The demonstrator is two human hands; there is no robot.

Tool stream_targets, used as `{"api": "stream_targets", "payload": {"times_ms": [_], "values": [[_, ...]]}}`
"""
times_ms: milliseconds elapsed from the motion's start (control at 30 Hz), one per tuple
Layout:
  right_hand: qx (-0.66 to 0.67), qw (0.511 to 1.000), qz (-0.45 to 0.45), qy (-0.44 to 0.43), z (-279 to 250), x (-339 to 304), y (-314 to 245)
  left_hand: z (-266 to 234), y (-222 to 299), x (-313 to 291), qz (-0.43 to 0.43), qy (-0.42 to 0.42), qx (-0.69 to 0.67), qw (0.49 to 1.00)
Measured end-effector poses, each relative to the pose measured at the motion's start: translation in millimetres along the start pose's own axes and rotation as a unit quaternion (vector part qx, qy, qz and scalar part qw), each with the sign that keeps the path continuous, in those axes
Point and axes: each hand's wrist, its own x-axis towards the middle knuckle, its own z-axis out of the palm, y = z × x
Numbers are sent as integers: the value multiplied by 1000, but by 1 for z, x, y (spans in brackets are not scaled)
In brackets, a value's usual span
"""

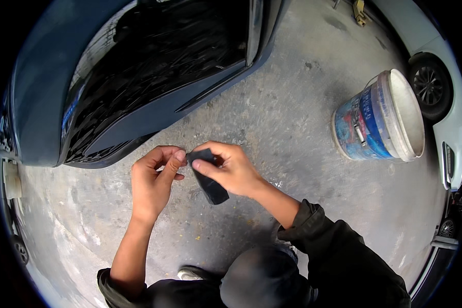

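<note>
In front of me, my right hand (226, 167) grips a black rectangular block (210, 186), its thumb on the near face and its fingers behind the upper end. The block hangs down at a slant, its lower end tilted to the right. Close by on the left is my left hand (156, 177), thumb and forefinger pinched together beside the block's upper corner. What lies in that pinch, if anything, is too small to make out. Beyond both hands, a dark blue-grey car front (154, 110) with a black mesh grille fills the upper left; neither hand touches it.
A white bucket (374, 118) with a blue printed side and a wire handle stands on the concrete floor (292, 133) to the right. Past it is a light-coloured car (454, 133). A yellow metal object (360, 13) lies far off. My shoe (192, 272) shows below.
</note>
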Motion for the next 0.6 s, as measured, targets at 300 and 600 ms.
{"api": "stream_targets", "payload": {"times_ms": [300, 600], "values": [[23, 997, -21, 68, -5, 2, 10, 19, -3, 9, -39, -16, 7, 999], [225, 934, 15, 276, -87, 47, -18, 36, 4, -4, -59, -17, -60, 996]]}}
